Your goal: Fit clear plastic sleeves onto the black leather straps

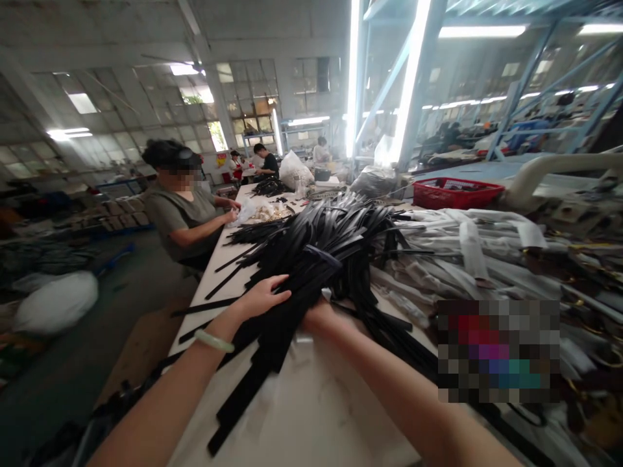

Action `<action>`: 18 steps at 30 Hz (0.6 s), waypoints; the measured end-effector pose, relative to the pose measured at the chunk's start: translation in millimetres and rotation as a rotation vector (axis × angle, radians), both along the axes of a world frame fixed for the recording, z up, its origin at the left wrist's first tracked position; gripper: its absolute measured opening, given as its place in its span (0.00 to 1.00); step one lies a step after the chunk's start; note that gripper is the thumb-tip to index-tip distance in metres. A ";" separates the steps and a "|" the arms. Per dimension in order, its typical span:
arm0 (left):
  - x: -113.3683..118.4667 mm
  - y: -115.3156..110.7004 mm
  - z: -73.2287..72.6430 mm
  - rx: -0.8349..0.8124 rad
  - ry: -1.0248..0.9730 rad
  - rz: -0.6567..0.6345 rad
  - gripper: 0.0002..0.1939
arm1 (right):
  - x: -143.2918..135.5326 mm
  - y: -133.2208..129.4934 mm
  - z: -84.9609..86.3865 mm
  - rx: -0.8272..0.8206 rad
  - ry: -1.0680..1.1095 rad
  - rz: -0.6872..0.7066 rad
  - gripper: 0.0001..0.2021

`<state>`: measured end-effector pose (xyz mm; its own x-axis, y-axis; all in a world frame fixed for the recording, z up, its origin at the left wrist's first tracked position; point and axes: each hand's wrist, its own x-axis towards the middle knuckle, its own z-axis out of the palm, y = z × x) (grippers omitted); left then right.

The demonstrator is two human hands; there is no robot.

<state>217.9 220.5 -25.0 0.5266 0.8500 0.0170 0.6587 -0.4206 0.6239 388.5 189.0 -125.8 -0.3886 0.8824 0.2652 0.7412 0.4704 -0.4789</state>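
A big heap of black straps [321, 246] covers the middle of a long white table [311, 415]. My left hand [263, 297], with a pale green bangle on the wrist, lies flat on the near side of the heap, fingers spread. My right hand [317, 316] reaches under the same bundle, and its fingers are hidden by the straps. A bunch of black straps [253, 383] hangs from under my hands toward the table's near edge.
A pile of grey-white straps [467, 246] lies to the right, with a red basket [455, 192] behind it. A seated person [182, 211] works at the table's left side beside small pale parts [267, 212]. More people and white bags stand at the far end.
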 end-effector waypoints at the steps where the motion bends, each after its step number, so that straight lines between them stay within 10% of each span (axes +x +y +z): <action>1: -18.4 -20.4 -4.1 -0.005 -0.013 0.020 0.31 | 3.8 -11.8 -1.6 -0.006 -0.006 -0.021 0.21; 6: -83.5 -145.0 -26.6 0.116 0.013 0.185 0.28 | 16.6 -84.5 -3.7 -0.049 -0.031 -0.010 0.24; 11: -94.8 -251.5 -76.6 0.447 0.137 0.235 0.19 | 16.0 -140.2 0.9 -0.044 -0.018 0.134 0.29; 18: -77.3 -295.2 -132.0 0.733 0.320 0.341 0.23 | -0.5 -118.1 1.6 0.065 -0.048 0.073 0.18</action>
<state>140.6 -74.7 -157.1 0.3182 0.7951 0.5162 0.9195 -0.3915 0.0362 388.0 70.9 -124.2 -0.4651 0.8326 0.3009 0.7248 0.5533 -0.4106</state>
